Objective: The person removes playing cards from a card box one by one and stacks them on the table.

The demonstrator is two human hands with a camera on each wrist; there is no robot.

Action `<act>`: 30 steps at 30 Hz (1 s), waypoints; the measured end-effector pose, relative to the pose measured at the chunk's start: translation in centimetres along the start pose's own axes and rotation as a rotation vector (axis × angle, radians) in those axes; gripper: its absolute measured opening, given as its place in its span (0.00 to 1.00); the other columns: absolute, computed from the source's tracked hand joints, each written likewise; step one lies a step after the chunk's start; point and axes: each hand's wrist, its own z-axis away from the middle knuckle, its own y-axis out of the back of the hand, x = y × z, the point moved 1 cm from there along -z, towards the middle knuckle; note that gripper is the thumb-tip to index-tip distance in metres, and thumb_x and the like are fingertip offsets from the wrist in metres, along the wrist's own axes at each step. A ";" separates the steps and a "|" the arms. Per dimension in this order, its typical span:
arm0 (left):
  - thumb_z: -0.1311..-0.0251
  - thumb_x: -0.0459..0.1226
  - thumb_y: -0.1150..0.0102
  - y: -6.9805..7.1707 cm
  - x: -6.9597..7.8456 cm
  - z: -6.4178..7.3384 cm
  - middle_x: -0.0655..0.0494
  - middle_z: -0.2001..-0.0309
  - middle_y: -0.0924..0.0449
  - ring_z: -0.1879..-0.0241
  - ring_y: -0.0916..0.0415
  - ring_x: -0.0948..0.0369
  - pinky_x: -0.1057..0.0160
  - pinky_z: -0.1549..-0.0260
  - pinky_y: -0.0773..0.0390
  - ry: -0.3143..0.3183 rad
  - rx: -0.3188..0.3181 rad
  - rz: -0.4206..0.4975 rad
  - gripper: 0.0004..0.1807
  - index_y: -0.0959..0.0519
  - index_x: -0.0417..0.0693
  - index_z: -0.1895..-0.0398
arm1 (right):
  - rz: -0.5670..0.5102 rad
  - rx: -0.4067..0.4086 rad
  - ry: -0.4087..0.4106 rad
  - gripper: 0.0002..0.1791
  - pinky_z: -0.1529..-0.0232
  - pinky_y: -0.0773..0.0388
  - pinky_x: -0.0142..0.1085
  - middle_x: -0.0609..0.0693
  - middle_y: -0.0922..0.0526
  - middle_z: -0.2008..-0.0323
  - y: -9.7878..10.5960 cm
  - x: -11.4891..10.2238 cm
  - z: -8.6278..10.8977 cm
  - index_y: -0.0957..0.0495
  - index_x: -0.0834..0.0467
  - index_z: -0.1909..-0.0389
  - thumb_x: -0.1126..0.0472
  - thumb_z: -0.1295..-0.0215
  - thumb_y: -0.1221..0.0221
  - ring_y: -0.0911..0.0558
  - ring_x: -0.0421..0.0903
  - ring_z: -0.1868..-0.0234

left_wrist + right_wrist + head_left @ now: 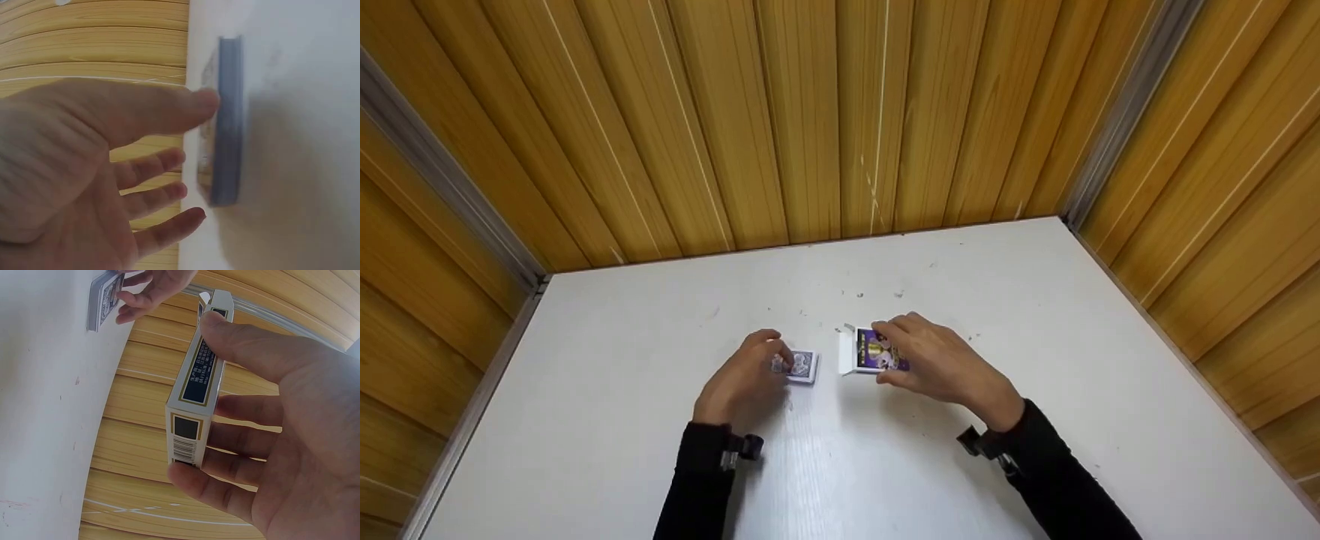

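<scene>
A deck of playing cards (805, 365) with a blue-grey patterned back lies face down on the white table. My left hand (744, 379) is over its left part. In the left wrist view the thumb overlaps the edge of the deck (228, 135), and the other visible fingers hang loosely apart. To the right, my right hand (945, 366) holds a card box (874, 351) with a purple and gold picture. In the right wrist view the thumb presses the printed side of the box (197, 379) and fingers support the opposite side. Its flap end points left, toward the deck.
The white table (585, 420) carries several small dark marks beyond the hands. Yellow wood-look panels (802, 120) rise behind it and at both sides, with grey metal posts (1132, 112) in the corners.
</scene>
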 end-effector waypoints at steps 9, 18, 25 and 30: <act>0.35 0.30 0.35 2.4 4.5 0.4 0.53 0.61 0.19 0.58 0.24 0.56 0.57 0.60 0.22 -0.040 0.304 0.033 0.03 0.18 0.44 0.61 | 0.002 0.011 0.002 0.40 0.51 0.18 0.43 0.58 0.18 0.45 0.1 0.2 0.0 0.26 0.63 0.33 0.47 0.40 0.26 0.19 0.51 0.46; 0.33 0.29 0.35 2.2 10.3 1.2 0.55 0.70 0.20 0.72 0.24 0.62 0.67 0.73 0.23 -0.140 0.463 0.274 0.03 0.20 0.41 0.61 | -0.010 0.050 0.017 0.40 0.53 0.17 0.43 0.57 0.18 0.46 0.1 0.2 -0.1 0.26 0.63 0.34 0.48 0.41 0.25 0.19 0.50 0.47; 0.31 0.28 0.40 0.7 11.5 0.9 0.52 0.69 0.20 0.71 0.19 0.60 0.65 0.71 0.17 -0.050 0.350 0.520 0.05 0.27 0.41 0.60 | -0.007 0.066 0.035 0.39 0.56 0.18 0.42 0.57 0.18 0.46 -0.1 0.1 -0.2 0.26 0.63 0.34 0.47 0.41 0.25 0.19 0.49 0.49; 0.32 0.30 0.40 -0.9 11.1 0.4 0.52 0.68 0.20 0.70 0.20 0.59 0.65 0.70 0.18 0.014 0.274 0.568 0.06 0.28 0.41 0.60 | -0.009 0.063 0.033 0.39 0.56 0.17 0.42 0.57 0.18 0.46 -0.2 0.0 -0.2 0.26 0.63 0.34 0.47 0.40 0.26 0.19 0.50 0.49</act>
